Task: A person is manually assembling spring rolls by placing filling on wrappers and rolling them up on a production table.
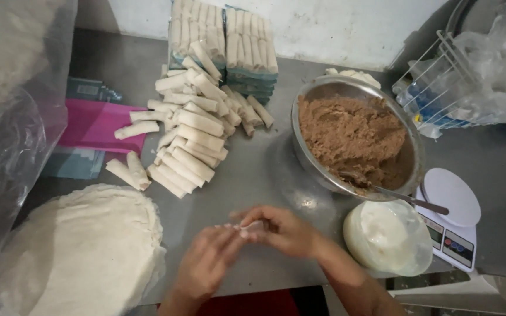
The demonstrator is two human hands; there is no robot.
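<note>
Head view: teal packages [252, 79] beneath rolls [224, 32].

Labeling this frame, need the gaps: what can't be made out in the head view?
- Small white piece between the left hand and right hand: motion blur and fingers hide it.
- Spoon bowl: buried in the brown filling.
- Scale display: too small.
- Wrapper stack: cut by the bottom edge.
</note>
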